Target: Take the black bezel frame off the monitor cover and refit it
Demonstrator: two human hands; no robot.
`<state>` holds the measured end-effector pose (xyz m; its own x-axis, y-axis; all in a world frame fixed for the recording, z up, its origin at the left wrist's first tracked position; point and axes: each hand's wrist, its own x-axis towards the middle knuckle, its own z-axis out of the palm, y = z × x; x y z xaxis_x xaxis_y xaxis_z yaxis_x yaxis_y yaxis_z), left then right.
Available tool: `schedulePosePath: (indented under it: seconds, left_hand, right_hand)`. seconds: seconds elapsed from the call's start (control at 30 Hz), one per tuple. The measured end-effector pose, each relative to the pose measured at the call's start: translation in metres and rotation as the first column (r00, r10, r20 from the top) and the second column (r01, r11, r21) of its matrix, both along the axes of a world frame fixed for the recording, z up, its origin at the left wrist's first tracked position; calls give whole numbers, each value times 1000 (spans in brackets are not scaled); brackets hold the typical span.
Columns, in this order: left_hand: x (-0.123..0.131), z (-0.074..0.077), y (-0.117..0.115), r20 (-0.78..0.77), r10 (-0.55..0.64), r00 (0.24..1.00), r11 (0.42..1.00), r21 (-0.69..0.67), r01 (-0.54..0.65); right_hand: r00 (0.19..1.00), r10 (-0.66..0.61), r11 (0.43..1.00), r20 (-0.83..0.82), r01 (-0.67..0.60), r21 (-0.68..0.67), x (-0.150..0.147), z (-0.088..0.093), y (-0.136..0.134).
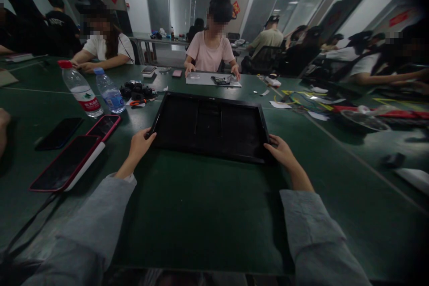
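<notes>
A black monitor casing [208,127], rectangular with a raised rim and a small pale logo on its far edge, lies in front of me on the green table. My left hand [141,143] is closed around its left edge near the front corner, thumb on top. At the opposite side my right hand [279,148] grips the right edge near the front corner, its thumb on the rim. The fingers beneath the casing are partly hidden.
On the left stand a red-capped bottle [82,91] and a blue-capped bottle [110,91], near several phones, one a large pink-edged phone [67,161]. Cables [298,100] and scraps lie at the right. Across the table, a person in pink [212,51] handles a pale panel [201,79].
</notes>
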<state>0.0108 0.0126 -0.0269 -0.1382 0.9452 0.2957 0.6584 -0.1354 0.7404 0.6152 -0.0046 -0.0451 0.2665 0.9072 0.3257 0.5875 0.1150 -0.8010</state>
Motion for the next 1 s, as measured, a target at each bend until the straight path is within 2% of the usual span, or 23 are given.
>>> schedulePosePath:
  seconds: [0.17, 0.27, 0.57, 0.7, 0.9, 1.0]
  left_hand:
    - [4, 3, -3, -85, 33, 996, 999, 13, -32]
    - [7, 4, -4, -107, 70, 992, 998, 2, -70]
    - [8, 11, -5, -92, 108, 990, 992, -48, -113]
    - [2, 12, -3, -78, 181, 980, 976, -107, -189]
    - [-12, 16, 0, -145, 243, 959, 947, -177, -267]
    - [-14, 17, -2, -177, 229, 957, 945, -194, -262]
  right_hand:
    - [978, -119, 993, 172, 114, 42, -10, 0, 1]
    - [958, -155, 987, 241, 141, 73, -21, 1, 0]
    - [946, -219, 974, 240, 199, 105, -40, 1, 0]
    - [972, -176, 982, 153, 164, 92, -40, -1, 3]
    - [999, 20, 997, -42, -17, 73, -36, -9, 14]
    - [999, 9, 996, -38, -5, 85, -35, -16, 21]
